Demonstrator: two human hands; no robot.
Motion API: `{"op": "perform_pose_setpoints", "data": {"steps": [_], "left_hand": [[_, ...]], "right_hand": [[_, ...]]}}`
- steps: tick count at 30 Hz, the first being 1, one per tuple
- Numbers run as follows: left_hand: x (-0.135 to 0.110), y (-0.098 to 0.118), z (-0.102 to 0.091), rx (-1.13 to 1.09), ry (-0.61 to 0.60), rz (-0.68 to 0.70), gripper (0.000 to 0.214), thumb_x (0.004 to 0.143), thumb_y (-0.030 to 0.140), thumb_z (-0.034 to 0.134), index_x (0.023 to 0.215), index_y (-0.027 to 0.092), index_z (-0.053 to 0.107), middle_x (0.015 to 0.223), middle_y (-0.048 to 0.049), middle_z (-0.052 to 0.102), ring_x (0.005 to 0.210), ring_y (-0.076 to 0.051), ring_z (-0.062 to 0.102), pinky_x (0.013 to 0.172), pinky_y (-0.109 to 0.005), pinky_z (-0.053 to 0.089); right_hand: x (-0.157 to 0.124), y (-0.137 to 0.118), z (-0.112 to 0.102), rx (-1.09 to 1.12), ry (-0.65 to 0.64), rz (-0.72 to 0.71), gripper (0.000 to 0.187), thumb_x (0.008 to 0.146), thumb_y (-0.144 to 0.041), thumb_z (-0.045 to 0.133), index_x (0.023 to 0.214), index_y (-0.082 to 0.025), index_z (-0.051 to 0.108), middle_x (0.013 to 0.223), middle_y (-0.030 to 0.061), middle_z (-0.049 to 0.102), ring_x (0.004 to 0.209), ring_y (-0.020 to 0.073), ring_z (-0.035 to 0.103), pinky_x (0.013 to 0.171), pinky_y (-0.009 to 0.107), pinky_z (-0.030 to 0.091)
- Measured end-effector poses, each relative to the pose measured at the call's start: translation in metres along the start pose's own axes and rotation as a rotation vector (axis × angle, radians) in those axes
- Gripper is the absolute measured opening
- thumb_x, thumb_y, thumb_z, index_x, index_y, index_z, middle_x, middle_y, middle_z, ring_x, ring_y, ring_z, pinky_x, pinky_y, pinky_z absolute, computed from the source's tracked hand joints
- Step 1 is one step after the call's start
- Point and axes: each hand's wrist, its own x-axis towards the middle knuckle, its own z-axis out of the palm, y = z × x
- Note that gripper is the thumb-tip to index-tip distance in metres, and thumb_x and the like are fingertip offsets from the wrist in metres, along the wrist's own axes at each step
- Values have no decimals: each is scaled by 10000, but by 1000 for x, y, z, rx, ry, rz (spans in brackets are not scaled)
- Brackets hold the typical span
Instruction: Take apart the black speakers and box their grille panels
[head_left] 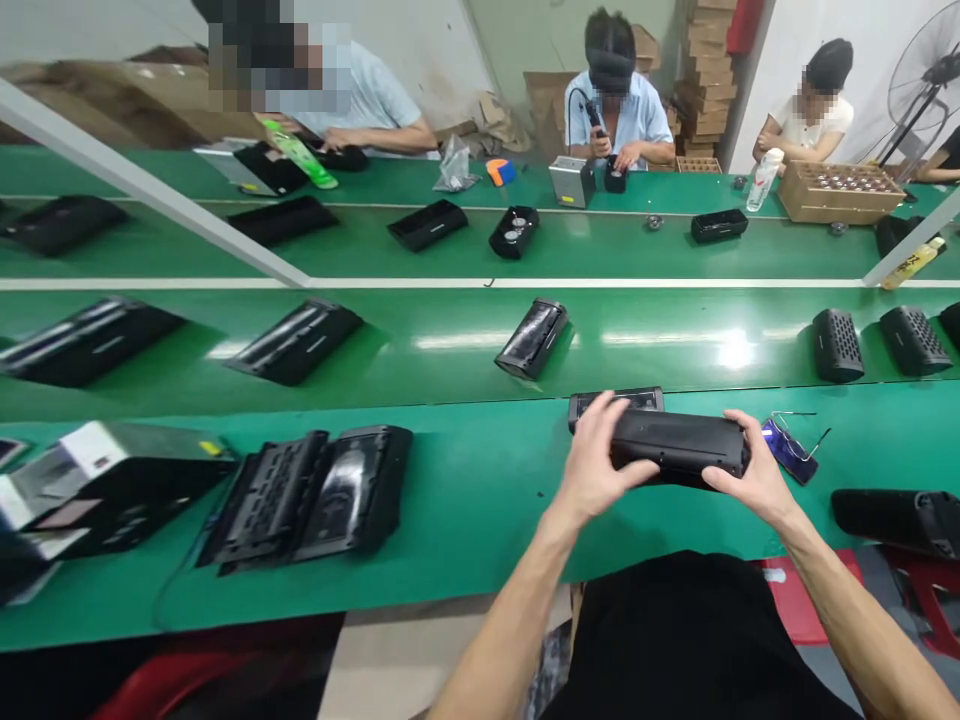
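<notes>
Black rectangular plastic speaker housing (679, 445) is lying across your fingers as you are holding it by both ends above the green table (465, 560). Your left hand (592, 455) is clenched around one end and your right hand (754, 475) is grasping the other, so neither grip is released. You are holding it just in front of a flat black casing panel (615, 402), with wire-framed glasses (796, 447) lying nearby. Spreading your fingers along the body and pressing evenly from both ends is probably the surest way of steadying this smooth casing.
</notes>
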Motion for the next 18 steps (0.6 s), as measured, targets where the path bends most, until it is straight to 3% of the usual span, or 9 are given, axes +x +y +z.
{"op": "perform_pose_setpoints", "data": {"steps": [3,5,9,13,18], "left_hand": [[-11,-22,-19,-586,-70,-343,1037,736,726,849,1600,254,524,1587,-192,578,1491,-476,512,1248,-618,386],[-18,-29,-17,-798,-86,-405,1055,686,656,900,1579,234,530,1475,-176,656,1408,-451,585,1221,-568,431],[-33,-25,1,-749,34,-363,979,656,566,914,1507,226,567,1394,-135,685,1320,-407,628,1158,-503,487],[-38,-22,12,-615,49,-365,942,719,625,854,1516,219,560,1354,-122,706,1284,-403,651,1133,-497,504],[-35,-34,12,-533,-53,-478,1062,726,722,848,1587,194,522,1545,-165,638,1488,-452,534,1261,-535,406]], "right_hand": [[-16,20,-8,58,-75,24,1001,749,-701,859,1533,-247,435,1389,147,590,1159,325,653,1034,479,570],[-22,26,-11,90,-127,27,1083,739,-719,867,1583,-254,374,1498,167,546,1247,346,633,1072,486,548],[-30,31,-13,127,-162,58,1132,757,-707,870,1642,-280,309,1661,169,429,1430,376,531,1177,503,461],[-35,37,-12,175,-143,134,950,764,-666,887,1516,-272,459,1452,129,589,1260,331,610,1070,442,514],[-28,53,-7,418,-177,341,975,666,-682,936,1434,-279,490,1257,84,652,1159,311,643,1016,419,528]]}}
